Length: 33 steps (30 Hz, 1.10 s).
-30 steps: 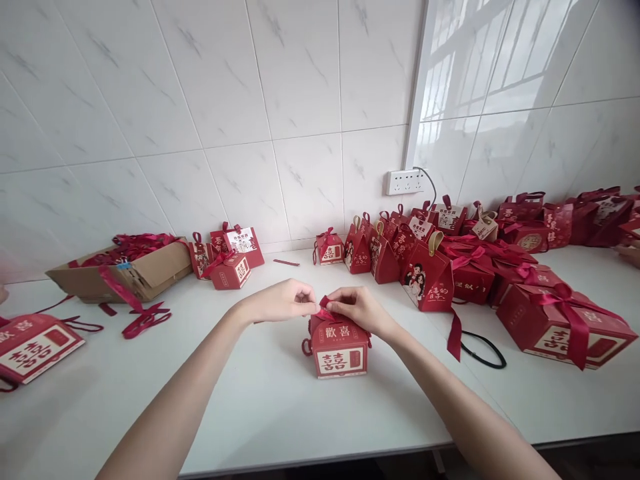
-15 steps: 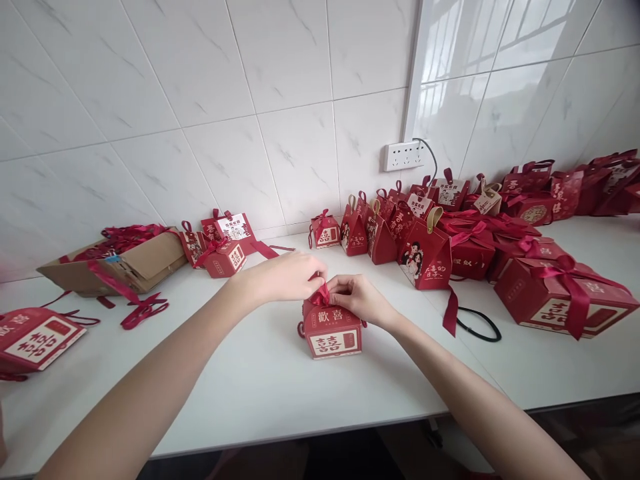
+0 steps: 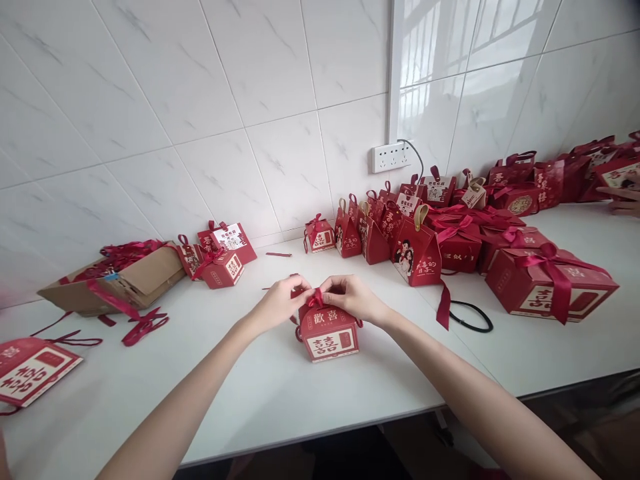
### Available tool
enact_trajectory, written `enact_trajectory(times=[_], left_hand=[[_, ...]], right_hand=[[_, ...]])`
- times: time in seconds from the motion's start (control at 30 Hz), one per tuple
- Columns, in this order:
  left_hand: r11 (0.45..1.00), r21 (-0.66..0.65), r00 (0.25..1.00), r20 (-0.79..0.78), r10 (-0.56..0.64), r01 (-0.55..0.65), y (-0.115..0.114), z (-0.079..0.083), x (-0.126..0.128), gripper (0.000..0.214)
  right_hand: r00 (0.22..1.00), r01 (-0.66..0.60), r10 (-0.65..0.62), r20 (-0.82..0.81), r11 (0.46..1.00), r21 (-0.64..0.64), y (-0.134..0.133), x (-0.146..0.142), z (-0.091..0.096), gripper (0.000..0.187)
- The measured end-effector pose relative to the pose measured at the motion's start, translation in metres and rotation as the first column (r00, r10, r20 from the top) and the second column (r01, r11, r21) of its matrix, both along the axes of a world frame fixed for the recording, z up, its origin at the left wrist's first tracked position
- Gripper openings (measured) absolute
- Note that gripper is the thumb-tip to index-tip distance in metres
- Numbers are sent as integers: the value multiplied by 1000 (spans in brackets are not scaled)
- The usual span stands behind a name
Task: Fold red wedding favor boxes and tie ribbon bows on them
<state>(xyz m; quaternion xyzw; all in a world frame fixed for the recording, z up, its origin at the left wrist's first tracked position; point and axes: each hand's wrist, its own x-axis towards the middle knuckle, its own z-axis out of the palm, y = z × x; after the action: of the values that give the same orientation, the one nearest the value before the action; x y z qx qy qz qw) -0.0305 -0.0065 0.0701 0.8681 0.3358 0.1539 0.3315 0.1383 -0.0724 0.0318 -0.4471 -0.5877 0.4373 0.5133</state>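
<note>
A small red gift box [image 3: 330, 337] with a cream label stands upright on the white table, its front facing me. Red ribbon [image 3: 315, 299] is gathered in a knot or bow at its top. My left hand [image 3: 283, 299] pinches the ribbon from the left side, its fingertips closed. From the right, my right hand [image 3: 353, 298] is closed on the ribbon too, fingers resting against the box's top. The two hands' fingertips nearly meet above the box. The exact shape of the ribbon between them is partly hidden.
Left stands a cardboard box [image 3: 145, 267] of red ribbons, with a red box [image 3: 35, 373] nearer me. Several red gift bags and boxes line the right; a large bowed box [image 3: 550, 287] is closest. A black cord loop [image 3: 473, 317] lies there. Another person's hand [image 3: 627, 200] shows far right.
My left hand has moved down and left, drawing the ribbon sideways from above the box. My right hand stays at the knot. A person's hand has appeared far right; the view has shifted slightly.
</note>
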Motion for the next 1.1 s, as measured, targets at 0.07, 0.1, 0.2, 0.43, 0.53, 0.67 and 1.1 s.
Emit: enact_trajectory(times=[0.07, 0.1, 0.2, 0.43, 0.53, 0.67, 1.1], left_hand=[[998, 56, 998, 63, -15, 11, -5, -8, -3, 23], [994, 105, 996, 87, -29, 20, -7, -11, -4, 19], [976, 217, 991, 120, -51, 24, -13, -16, -6, 13], [984, 178, 991, 126, -51, 28, -20, -11, -6, 14], [989, 148, 993, 116, 10, -27, -21, -10, -4, 22], [988, 124, 991, 110, 75, -88, -23, -10, -1, 25], [992, 74, 979, 184, 88, -103, -26, -10, 3, 22]], right_hand=[[1000, -14, 14, -6, 1000, 2, 0, 1, 0, 16], [1000, -19, 19, -10, 1000, 4, 0, 1, -1, 16], [1000, -23, 24, -20, 1000, 6, 0, 2, -1, 15], [999, -35, 35, -29, 999, 15, 2, 2, -4, 15], [999, -47, 47, -14, 999, 6, 1, 3, -2, 17], [998, -43, 41, 44, 998, 39, -1, 5, 1, 15], [988, 20, -32, 149, 996, 85, -8, 12, 10, 14]])
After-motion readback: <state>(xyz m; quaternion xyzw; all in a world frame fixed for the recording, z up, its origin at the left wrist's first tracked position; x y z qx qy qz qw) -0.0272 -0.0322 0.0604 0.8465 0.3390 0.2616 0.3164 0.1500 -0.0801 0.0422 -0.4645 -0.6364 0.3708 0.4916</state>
